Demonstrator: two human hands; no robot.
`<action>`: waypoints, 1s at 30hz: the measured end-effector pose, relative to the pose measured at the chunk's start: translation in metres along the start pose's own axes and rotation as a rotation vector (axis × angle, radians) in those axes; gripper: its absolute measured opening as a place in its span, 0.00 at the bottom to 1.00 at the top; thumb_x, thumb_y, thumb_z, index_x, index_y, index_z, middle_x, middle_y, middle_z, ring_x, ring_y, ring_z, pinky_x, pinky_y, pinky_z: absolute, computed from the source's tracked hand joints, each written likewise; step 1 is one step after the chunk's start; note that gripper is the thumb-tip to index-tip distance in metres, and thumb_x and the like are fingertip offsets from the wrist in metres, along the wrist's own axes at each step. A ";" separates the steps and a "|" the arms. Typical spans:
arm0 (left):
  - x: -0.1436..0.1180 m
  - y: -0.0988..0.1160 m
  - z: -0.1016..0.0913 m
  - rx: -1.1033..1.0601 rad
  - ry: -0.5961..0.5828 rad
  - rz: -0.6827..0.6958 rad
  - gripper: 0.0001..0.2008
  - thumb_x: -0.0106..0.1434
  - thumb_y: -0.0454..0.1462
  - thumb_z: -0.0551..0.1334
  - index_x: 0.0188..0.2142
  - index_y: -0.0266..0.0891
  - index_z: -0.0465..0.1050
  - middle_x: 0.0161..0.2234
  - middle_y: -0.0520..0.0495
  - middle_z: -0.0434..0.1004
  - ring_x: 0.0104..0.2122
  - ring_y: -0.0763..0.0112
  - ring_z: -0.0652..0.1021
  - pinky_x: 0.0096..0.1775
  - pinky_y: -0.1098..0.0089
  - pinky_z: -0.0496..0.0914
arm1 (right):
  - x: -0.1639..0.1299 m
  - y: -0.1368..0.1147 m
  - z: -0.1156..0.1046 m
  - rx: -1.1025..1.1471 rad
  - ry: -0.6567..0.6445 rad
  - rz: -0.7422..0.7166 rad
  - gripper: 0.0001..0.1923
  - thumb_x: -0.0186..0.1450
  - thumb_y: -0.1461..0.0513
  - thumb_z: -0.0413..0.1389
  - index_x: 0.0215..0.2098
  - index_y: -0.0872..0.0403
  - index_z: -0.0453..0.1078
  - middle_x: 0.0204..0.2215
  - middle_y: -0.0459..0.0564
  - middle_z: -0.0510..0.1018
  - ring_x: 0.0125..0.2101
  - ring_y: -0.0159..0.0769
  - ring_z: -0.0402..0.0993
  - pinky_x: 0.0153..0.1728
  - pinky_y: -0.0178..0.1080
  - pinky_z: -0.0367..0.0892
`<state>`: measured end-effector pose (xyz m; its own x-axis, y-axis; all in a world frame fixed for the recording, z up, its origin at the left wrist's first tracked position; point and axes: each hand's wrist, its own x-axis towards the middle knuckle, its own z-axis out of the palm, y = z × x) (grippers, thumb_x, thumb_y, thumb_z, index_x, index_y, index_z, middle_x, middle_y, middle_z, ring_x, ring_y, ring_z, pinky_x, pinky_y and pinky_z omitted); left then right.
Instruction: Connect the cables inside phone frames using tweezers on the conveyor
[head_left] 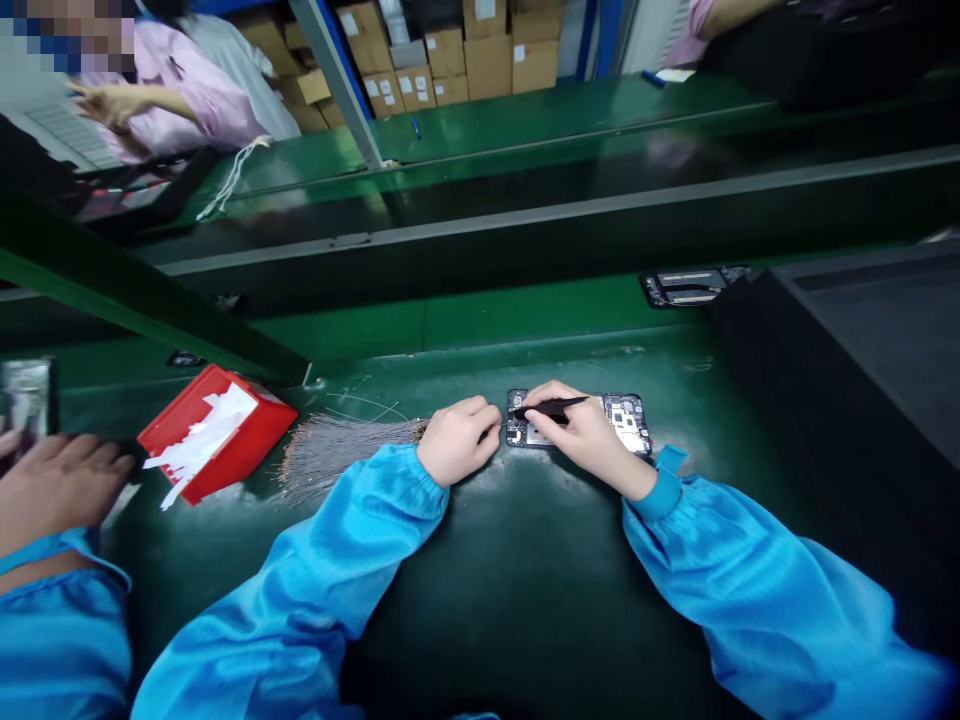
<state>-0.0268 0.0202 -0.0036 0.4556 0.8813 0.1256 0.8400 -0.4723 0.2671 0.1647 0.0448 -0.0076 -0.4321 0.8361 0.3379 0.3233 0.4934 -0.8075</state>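
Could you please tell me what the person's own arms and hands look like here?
Both arms wear loose, shiny bright-blue sleeves gathered by elastic cuffs at the wrists. The left hand and right hand are bare: no gloves, rings or watch visible. No markings show on the sleeves.

Left hand (457,440) loosely curled; right hand (581,432) pinched, fingers bent.

Lying at the left on the green bench (525,600): a red tray (225,440) holding white paper scraps (202,435), with a bundle of thin wires (337,455) fanning out just beside it. Sitting at the far right: a second opened phone (694,285), close to a large black bin (862,370). Stacking up in the background beyond the conveyor (600,150): cardboard boxes (465,60), and leaning in at the left edge, a co-worker's blue sleeve (52,620).
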 end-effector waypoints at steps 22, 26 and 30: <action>0.003 0.002 -0.006 -0.001 -0.056 -0.004 0.07 0.59 0.34 0.52 0.29 0.38 0.68 0.27 0.51 0.66 0.27 0.74 0.69 0.29 0.75 0.64 | 0.000 -0.008 0.009 -0.109 -0.141 -0.178 0.03 0.62 0.66 0.48 0.33 0.54 0.63 0.30 0.50 0.71 0.32 0.35 0.68 0.34 0.39 0.65; 0.001 -0.008 -0.010 -0.078 -0.119 0.105 0.08 0.60 0.33 0.51 0.34 0.39 0.68 0.32 0.50 0.68 0.32 0.73 0.71 0.34 0.74 0.65 | -0.007 -0.001 -0.008 -0.072 0.035 -0.135 0.02 0.61 0.66 0.49 0.33 0.53 0.62 0.31 0.49 0.70 0.33 0.35 0.68 0.35 0.38 0.65; -0.001 -0.009 -0.011 -0.008 -0.114 0.264 0.08 0.62 0.33 0.51 0.37 0.39 0.68 0.34 0.48 0.68 0.34 0.72 0.69 0.36 0.72 0.64 | -0.028 0.019 -0.047 -0.321 0.415 0.010 0.03 0.59 0.65 0.50 0.27 0.53 0.60 0.26 0.47 0.66 0.29 0.35 0.65 0.31 0.39 0.62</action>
<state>-0.0384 0.0237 0.0038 0.6888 0.7201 0.0837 0.6857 -0.6846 0.2472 0.2225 0.0426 -0.0097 -0.0783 0.8338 0.5464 0.5957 0.4786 -0.6450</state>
